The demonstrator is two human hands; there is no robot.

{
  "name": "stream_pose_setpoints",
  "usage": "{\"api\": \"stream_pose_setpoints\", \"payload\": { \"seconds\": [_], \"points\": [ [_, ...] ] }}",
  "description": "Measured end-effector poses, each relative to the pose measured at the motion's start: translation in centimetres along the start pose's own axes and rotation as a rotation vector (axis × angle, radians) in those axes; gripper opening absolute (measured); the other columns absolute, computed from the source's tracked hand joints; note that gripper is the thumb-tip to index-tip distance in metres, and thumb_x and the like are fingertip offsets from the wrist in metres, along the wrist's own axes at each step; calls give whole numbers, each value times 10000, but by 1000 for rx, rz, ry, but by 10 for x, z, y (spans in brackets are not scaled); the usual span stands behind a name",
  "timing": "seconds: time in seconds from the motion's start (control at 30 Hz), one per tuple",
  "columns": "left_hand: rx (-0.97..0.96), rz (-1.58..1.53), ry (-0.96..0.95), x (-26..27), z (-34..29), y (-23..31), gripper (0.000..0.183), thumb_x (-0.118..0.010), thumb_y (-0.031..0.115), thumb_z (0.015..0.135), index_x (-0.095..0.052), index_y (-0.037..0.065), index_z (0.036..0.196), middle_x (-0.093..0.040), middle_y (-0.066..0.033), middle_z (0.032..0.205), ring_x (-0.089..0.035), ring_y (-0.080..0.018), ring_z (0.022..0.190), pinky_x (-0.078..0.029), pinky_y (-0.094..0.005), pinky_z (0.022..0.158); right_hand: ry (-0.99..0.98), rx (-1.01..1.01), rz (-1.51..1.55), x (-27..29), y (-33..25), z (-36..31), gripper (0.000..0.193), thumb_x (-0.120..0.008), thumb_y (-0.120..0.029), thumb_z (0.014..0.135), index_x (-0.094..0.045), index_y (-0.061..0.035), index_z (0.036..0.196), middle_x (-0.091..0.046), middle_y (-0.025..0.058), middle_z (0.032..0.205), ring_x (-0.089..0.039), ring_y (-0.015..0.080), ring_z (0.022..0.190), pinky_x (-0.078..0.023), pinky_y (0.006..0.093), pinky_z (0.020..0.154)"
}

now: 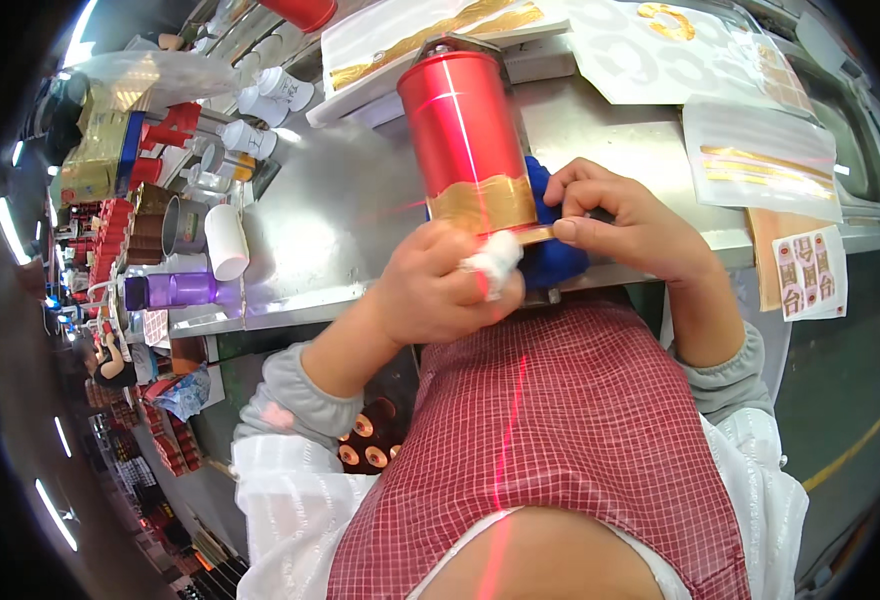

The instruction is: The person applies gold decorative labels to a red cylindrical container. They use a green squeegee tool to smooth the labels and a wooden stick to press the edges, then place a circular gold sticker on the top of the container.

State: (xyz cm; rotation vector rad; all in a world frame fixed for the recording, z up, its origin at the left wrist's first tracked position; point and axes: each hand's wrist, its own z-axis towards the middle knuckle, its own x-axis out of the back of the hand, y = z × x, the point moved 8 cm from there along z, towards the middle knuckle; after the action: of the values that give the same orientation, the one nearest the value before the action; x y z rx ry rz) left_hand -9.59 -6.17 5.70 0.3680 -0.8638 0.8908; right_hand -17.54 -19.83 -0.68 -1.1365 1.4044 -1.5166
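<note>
A glossy red cylinder (465, 125) with a gold wavy-edged band (488, 203) around its near end lies on its side, its near end towards me. Blue material (558, 262) shows beneath and beside it. My left hand (430, 285) is closed around a small white wad (497, 258), perhaps cloth, right at the cylinder's near end. A narrow gold strip (534, 236) sticks out from that end to the right. My right hand (620, 222) has its thumb and forefinger closed at this strip's tip, beside the blue material.
On the steel table (310, 220), a white cylinder (226, 242) and a purple bottle (182, 290) stand left. Sheets with gold strips (765, 170) lie right, near a label sheet (810, 272). Gold trim on a white board (430, 45) lies behind. White cups (285, 88) stand far left.
</note>
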Motion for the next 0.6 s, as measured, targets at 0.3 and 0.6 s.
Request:
{"api": "stream_pose_setpoints", "payload": {
  "seconds": [0.3,0.6],
  "points": [
    [-2,63,-108,-9,-2,3,325,-713,103,516,-675,199,824,-563,39,981,-519,-184,870,-462,-337,663,15,-17,-10,1,8,0,208,-651,-188,883,-545,-50,769,-502,47,1085,-456,118,933,-378,261,831],
    [292,9,82,4,-15,-12,311,-733,140,718,-630,153,1011,-609,-38,1033,-530,-248,940,-407,-397,829,303,427,-497,-12,-18,-6,273,-793,-154,702,-548,-53,769,-506,155,1145,-471,363,1126,-400,442,956]
  ]
}}
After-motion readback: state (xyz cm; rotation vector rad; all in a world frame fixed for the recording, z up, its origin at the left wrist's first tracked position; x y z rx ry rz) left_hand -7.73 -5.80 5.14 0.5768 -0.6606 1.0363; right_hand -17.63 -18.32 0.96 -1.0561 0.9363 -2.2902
